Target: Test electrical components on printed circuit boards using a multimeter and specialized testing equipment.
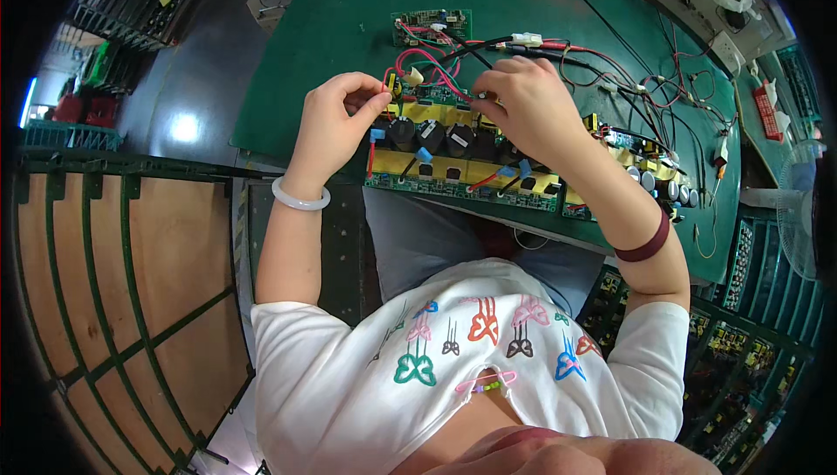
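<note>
My left hand (336, 122) is pinched shut, thumb and forefinger closed on a small yellow connector (394, 85) at the end of the red wires (418, 63), right at the top left corner of the board (462, 157). My right hand (523, 109) is curled over the board's upper middle, fingertips closed on the black wire (475, 46) where it comes down to the board; I cannot tell whether anything else is under those fingers. The board lies at the near edge of the green mat (349, 21), just in front of me, with black capacitors (432, 136) along its middle and blue parts near its front. A white plug (527, 39) on the black and red leads hangs free above my right hand, so I judge that the wiring is partly done: some leads look seated, and the one in my left fingers is not yet home. A smaller board (432, 26) lies further back and another (645, 165) sits to the right.
</note>
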`<action>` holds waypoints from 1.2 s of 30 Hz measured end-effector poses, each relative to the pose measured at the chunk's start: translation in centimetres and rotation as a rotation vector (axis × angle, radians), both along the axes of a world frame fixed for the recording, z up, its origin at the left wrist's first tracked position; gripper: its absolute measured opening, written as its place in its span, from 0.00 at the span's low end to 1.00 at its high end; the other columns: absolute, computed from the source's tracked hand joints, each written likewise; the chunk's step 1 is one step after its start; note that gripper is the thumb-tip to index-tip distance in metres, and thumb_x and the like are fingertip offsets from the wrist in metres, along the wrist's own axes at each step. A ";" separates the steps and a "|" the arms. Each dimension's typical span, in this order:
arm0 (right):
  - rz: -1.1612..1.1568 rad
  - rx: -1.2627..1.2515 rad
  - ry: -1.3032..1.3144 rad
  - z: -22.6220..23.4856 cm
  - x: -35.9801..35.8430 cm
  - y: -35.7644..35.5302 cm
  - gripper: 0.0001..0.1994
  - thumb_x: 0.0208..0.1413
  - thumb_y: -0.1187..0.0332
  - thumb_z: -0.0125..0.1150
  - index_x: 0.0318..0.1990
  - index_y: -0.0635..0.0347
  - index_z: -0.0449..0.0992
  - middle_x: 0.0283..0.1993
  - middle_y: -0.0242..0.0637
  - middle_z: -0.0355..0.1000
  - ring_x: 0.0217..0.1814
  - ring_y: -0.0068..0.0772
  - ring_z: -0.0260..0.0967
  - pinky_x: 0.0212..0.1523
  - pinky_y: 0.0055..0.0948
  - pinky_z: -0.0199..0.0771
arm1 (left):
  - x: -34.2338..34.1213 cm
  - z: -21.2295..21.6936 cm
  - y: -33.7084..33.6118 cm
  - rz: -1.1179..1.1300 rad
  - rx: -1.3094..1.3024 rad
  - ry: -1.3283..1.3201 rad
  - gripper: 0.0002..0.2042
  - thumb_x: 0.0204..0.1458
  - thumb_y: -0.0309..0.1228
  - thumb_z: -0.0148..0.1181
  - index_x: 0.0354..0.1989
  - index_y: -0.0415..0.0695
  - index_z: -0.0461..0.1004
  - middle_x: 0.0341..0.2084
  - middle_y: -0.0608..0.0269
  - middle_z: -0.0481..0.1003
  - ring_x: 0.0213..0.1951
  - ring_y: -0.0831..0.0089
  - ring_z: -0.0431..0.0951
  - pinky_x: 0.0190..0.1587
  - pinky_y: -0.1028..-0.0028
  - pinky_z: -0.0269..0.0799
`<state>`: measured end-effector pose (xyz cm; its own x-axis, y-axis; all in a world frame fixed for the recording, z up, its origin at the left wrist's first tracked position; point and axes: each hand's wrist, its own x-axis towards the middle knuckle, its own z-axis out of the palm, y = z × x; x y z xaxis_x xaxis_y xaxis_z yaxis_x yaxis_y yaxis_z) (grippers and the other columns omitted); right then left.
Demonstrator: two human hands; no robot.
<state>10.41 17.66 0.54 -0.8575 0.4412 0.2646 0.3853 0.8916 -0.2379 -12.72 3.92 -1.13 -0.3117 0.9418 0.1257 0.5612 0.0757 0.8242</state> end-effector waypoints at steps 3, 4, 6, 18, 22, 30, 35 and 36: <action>0.063 0.063 -0.019 -0.3 -0.5 -0.1 0.06 0.55 0.65 0.63 0.36 0.57 0.78 0.34 0.35 0.73 0.44 0.39 0.72 0.46 0.37 0.68 | -0.4 -1.2 -0.1 0.010 0.030 -0.090 0.05 0.59 0.24 0.61 0.38 0.35 0.77 0.37 0.62 0.79 0.38 0.80 0.78 0.44 0.79 0.74; 0.069 0.064 -0.020 -0.6 -0.4 -0.1 0.06 0.55 0.65 0.63 0.36 0.57 0.78 0.34 0.35 0.73 0.44 0.39 0.72 0.46 0.37 0.68 | -0.5 -1.6 -0.2 0.008 0.094 -0.132 0.05 0.59 0.24 0.60 0.39 0.35 0.77 0.39 0.62 0.79 0.40 0.80 0.78 0.46 0.79 0.74; 0.084 0.056 -0.023 -1.0 0.0 -0.3 0.07 0.55 0.67 0.62 0.38 0.57 0.77 0.35 0.33 0.72 0.45 0.39 0.72 0.46 0.37 0.68 | -0.5 -2.0 -0.5 -0.006 0.090 -0.201 0.06 0.60 0.25 0.60 0.41 0.35 0.76 0.42 0.61 0.79 0.41 0.80 0.77 0.48 0.78 0.73; 0.072 0.192 0.136 -0.6 -0.2 -0.2 0.06 0.54 0.71 0.61 0.38 0.57 0.73 0.35 0.36 0.71 0.41 0.40 0.71 0.43 0.38 0.68 | -0.2 -2.9 -2.2 -0.064 0.181 -0.254 0.07 0.61 0.25 0.58 0.44 0.35 0.73 0.48 0.57 0.79 0.46 0.76 0.79 0.51 0.74 0.74; 0.034 0.006 0.230 1.2 -1.0 0.2 0.05 0.57 0.72 0.60 0.39 0.62 0.73 0.36 0.40 0.73 0.38 0.47 0.72 0.40 0.38 0.71 | 0.4 -2.3 -1.9 -0.005 0.297 -0.235 0.09 0.62 0.26 0.58 0.47 0.36 0.75 0.51 0.57 0.77 0.48 0.76 0.77 0.52 0.76 0.72; -0.010 -0.297 0.510 3.4 -4.7 0.3 0.08 0.55 0.73 0.65 0.41 0.66 0.77 0.34 0.45 0.78 0.33 0.41 0.78 0.34 0.31 0.75 | 2.0 0.9 1.9 -0.166 0.352 -0.371 0.12 0.64 0.29 0.55 0.50 0.33 0.75 0.43 0.60 0.78 0.43 0.77 0.78 0.48 0.77 0.73; 0.047 -0.237 0.498 3.7 -4.8 0.4 0.10 0.54 0.74 0.66 0.44 0.64 0.79 0.35 0.44 0.79 0.35 0.39 0.80 0.37 0.32 0.78 | 1.7 2.4 5.5 -0.326 0.186 -0.580 0.13 0.62 0.33 0.59 0.49 0.36 0.77 0.37 0.65 0.80 0.42 0.78 0.79 0.49 0.77 0.75; 0.044 -0.270 0.484 3.9 -4.7 0.5 0.12 0.53 0.75 0.66 0.45 0.64 0.79 0.36 0.45 0.80 0.35 0.39 0.80 0.37 0.31 0.79 | 1.5 2.9 5.7 -0.347 0.112 -0.650 0.13 0.62 0.32 0.60 0.49 0.37 0.77 0.37 0.65 0.79 0.40 0.78 0.79 0.48 0.78 0.76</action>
<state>5.73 18.19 4.48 -0.6853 0.5141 0.5158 0.1387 0.7875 -0.6006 -11.24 9.66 1.79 -0.0429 0.9921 0.1182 -0.0655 -0.1208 0.9905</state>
